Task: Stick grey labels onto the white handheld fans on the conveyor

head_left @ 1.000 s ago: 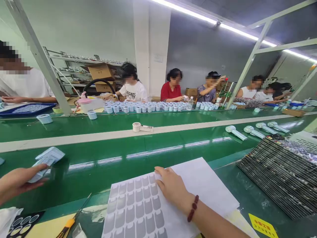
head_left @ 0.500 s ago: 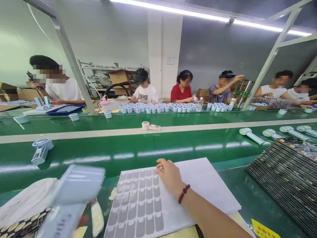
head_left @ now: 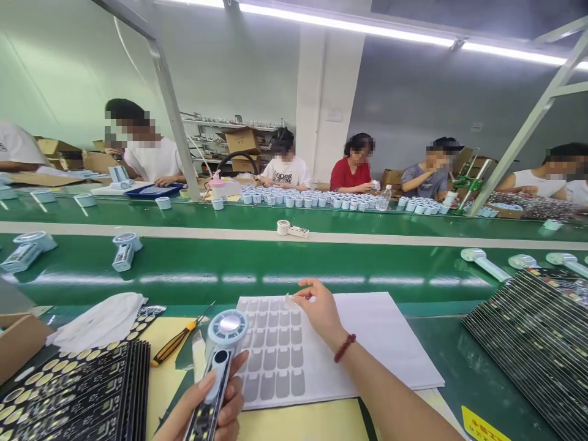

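My left hand (head_left: 209,398) is wrapped round the handle of a light blue handheld fan (head_left: 228,326), its round head up and a dark panel with small marks along the handle. My right hand (head_left: 319,309) pinches a small pale sticker (head_left: 290,301) at the top edge of the sticker sheet (head_left: 271,352). Rows of grey rounded stickers cover the sheet's left part; its right part is plain white. A red bead bracelet is on my right wrist.
Stacked black panels stand at right (head_left: 533,331) and lower left (head_left: 78,392). An orange screwdriver (head_left: 177,343) and white cloth (head_left: 103,321) lie left. Blue fans rest on the green conveyor (head_left: 321,260). Several people work behind it.
My left hand has brought the fan, blurred before, upright beside the sheet. A pale sticker now shows lifted between my right fingertips. The view has turned left.
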Available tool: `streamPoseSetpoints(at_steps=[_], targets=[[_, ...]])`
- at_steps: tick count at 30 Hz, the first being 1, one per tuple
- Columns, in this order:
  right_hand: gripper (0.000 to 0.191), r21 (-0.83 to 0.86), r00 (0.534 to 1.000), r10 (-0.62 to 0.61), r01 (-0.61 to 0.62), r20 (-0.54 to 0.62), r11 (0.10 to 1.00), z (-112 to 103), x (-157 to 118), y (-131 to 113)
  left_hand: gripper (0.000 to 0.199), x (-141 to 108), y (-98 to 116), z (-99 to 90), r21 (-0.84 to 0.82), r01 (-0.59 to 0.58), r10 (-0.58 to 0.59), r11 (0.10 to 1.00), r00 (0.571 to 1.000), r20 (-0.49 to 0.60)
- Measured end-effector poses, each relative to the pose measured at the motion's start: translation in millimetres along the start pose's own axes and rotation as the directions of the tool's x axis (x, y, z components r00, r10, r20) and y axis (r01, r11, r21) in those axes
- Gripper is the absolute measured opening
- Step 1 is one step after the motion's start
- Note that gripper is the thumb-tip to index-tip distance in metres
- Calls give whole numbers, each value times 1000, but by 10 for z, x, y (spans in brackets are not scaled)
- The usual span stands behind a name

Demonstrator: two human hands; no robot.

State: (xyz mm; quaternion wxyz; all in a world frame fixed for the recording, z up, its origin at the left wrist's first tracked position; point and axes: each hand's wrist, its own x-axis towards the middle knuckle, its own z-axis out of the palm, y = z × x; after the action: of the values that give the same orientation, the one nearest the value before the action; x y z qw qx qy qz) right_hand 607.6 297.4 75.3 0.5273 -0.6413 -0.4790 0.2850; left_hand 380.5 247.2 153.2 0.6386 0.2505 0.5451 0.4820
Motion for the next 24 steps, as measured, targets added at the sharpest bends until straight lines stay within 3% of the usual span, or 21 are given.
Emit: streamPoseSetpoints(at_steps=[4, 7, 9, 12, 24], targets=[[38, 237, 984, -23, -20, 176, 971, 25, -609, -456, 31, 33, -25, -24, -164, 59, -59, 985, 998, 5], [45, 474, 950, 38, -189, 311, 860, 108, -1097, -711, 18, 23, -202, -40, -295, 148, -136, 944, 989, 59], [41, 525, 936, 61, -248, 347, 814, 173, -1301, -809, 8, 23, -287, -35, -373, 240, -209, 896, 970, 123], [41, 498, 940, 98, -260, 327, 827, 234, -1403, -887, 5, 34, -333, -22, -428, 307, -256, 850, 951, 174], [30, 444, 926, 156, -307, 344, 842, 242, -1383, -1006, 11, -14, -306, -22, -452, 271, -234, 850, 963, 137]])
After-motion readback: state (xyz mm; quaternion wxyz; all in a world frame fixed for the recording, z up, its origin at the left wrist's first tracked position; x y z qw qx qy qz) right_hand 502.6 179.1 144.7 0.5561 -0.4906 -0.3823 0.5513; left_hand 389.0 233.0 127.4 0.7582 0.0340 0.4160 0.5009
